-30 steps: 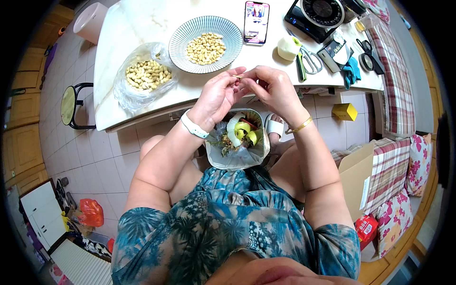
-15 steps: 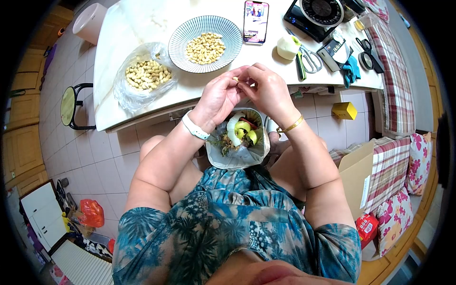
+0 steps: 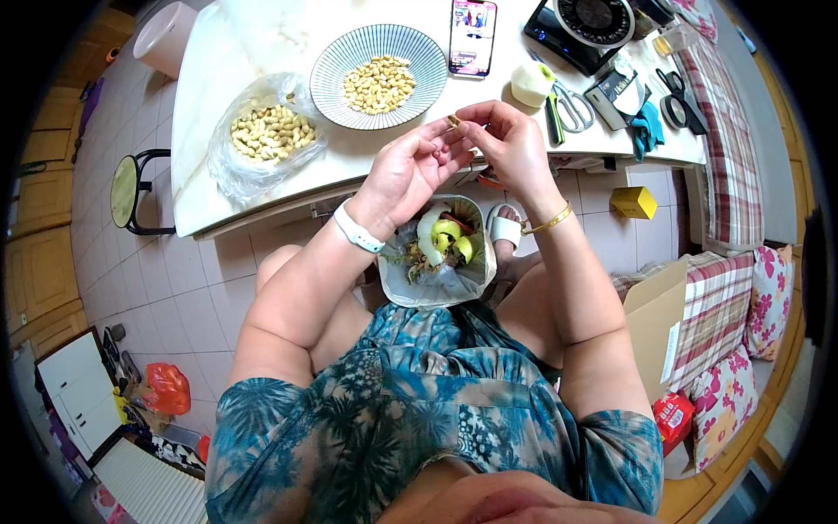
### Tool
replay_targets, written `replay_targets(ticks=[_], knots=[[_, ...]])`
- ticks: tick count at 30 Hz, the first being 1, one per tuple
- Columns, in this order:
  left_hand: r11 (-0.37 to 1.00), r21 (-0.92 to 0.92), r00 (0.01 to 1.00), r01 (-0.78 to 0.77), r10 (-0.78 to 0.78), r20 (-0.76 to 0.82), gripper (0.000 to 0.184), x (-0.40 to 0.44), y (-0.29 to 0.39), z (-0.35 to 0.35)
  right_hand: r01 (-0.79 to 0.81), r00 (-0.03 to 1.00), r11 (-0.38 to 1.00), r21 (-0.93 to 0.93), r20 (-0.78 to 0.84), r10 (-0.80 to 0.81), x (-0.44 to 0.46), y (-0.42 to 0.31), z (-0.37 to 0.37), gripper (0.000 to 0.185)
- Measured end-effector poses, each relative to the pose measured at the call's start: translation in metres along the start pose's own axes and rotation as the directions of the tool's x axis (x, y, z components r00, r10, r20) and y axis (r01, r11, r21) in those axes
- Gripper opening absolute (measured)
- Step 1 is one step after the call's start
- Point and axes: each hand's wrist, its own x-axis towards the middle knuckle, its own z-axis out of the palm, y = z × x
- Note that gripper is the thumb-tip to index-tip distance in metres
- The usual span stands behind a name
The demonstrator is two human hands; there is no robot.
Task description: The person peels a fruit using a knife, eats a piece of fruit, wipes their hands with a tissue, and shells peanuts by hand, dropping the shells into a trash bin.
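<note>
My left hand (image 3: 408, 168) is turned palm up, its fingers curled and its fingertips meeting those of my right hand (image 3: 506, 147). Between the fingertips is a small brownish-yellow peanut (image 3: 453, 120), partly covered, so I cannot tell whether it is whole or just shell. Beyond my left hand stands a blue-striped bowl (image 3: 327, 65) with a heap of pale kernels (image 3: 379, 85). To its left an open clear plastic bag (image 3: 234, 179) holds many pale peanuts in their shells (image 3: 272, 134). Under my hands a lined bin (image 3: 419, 295) contains green peels (image 3: 447, 232) and scraps.
A lit phone (image 3: 472, 39) lies right of the bowl. Farther right are a peeled fruit (image 3: 532, 84), scissors (image 3: 574, 113), a green-handled peeler (image 3: 554, 120), a black appliance (image 3: 583, 35) and a teal cloth (image 3: 646, 133). A yellow box (image 3: 633, 203) sits on the floor.
Both hands have shifted slightly up and right, and my right hand has opened out a little around the peanut. A white slipper now shows beside the bin.
</note>
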Motion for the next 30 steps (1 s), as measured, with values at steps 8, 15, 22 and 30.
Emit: replay_targets(ticks=[8,15,22,30], knots=[[0.984,0.169,0.998,-0.056,0.061,-0.022,0.035,0.000,0.003,-0.001,-0.158,0.958,0.978,0.137,0.262,0.118,-0.003,-0.019,-0.019,0.016],[0.965,0.255,0.994,-0.054,0.077,-0.083,0.034,-0.001,0.011,0.002,-0.140,0.580,0.974,-0.178,0.783,0.226,-0.014,-0.020,-0.019,0.012],[0.985,0.174,0.995,-0.017,0.034,-0.093,0.032,-0.003,0.013,0.007,0.066,0.467,0.939,-0.338,0.842,0.271,-0.016,-0.005,0.000,0.012],[0.979,0.191,0.995,0.069,-0.054,-0.081,0.028,-0.005,0.005,0.005,0.246,0.467,0.872,-0.424,0.840,0.276,-0.025,0.008,0.018,0.017]])
